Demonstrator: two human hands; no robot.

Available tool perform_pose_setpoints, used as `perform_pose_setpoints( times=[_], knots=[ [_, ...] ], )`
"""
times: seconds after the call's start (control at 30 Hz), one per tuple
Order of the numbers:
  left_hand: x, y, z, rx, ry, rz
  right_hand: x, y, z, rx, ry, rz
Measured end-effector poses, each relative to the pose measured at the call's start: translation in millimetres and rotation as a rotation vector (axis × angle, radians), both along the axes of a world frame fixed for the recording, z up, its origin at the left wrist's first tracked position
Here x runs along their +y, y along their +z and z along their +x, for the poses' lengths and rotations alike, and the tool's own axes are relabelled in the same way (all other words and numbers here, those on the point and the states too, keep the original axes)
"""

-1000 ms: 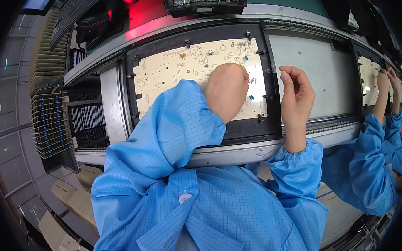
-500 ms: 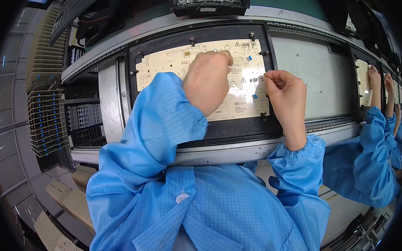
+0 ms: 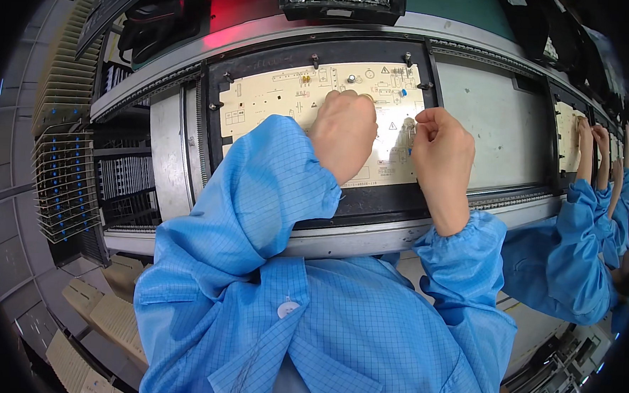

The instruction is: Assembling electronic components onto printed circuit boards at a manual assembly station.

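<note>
A cream circuit board (image 3: 265, 112) with printed markings lies in a black frame (image 3: 279, 61). My left hand (image 3: 345, 135) is closed over the board's middle, with its fingertips turned down and mostly hidden. At the board's right edge, my right hand (image 3: 441, 157) pinches its thumb and forefinger together. Whatever either hand holds is too small or too covered to make out. Near the board's far edge stand a small dark round capacitor (image 3: 351, 78), a yellow component (image 3: 306, 78) and a blue component (image 3: 404, 92).
Black clamp posts (image 3: 315, 60) line the frame. Metal rails (image 3: 369, 236) run along both sides. Behind is a black bin (image 3: 342, 0) of small metal parts. Racks of boards (image 3: 66, 183) stand left. Other people's blue sleeves (image 3: 584, 218) and hands work at boards on the right.
The board and frame sit slightly farther right in view. Relative to the board, my left hand has come a little nearer and my right hand a little left. A red glow shows at the back.
</note>
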State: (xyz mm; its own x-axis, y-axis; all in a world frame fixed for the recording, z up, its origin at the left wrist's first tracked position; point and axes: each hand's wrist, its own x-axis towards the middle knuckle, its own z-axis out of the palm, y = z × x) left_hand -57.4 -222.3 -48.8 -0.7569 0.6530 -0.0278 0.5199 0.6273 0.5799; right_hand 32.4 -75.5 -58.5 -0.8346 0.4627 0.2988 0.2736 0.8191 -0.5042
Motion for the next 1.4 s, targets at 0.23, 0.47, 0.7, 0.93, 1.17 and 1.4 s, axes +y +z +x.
perform_pose_setpoints(
  times=[0.23, 0.47, 0.7, 0.93, 1.17, 1.4],
  knots=[
    [-17.3, 5.1, 14.2, 0.078, -0.084, 0.097, -9.7, 15.6, 1.1, 0.055, 0.202, 0.142],
    [0.8, 20.8, 30.0, 0.166, -0.161, -0.181, -13.6, 4.4, -4.9, -0.024, 0.394, 0.009],
    [5.0, 21.3, 28.5, 0.275, -0.140, -0.288, 13.9, 52.2, -56.3, 0.192, 0.428, -0.019],
    [-2.9, 12.1, 24.4, 0.246, -0.248, -0.171, 30.6, 121.9, -147.6, 0.526, 0.436, 0.232],
    [-7.8, 5.7, 14.2, 0.166, -0.330, -0.158, 59.8, 80.7, -42.4, 0.187, 0.315, -0.073],
    [14.9, 92.1, -95.2, 0.197, 0.027, 0.198, 57.9, 2.6, 27.6, -0.152, 0.082, -0.273]
  ],
)
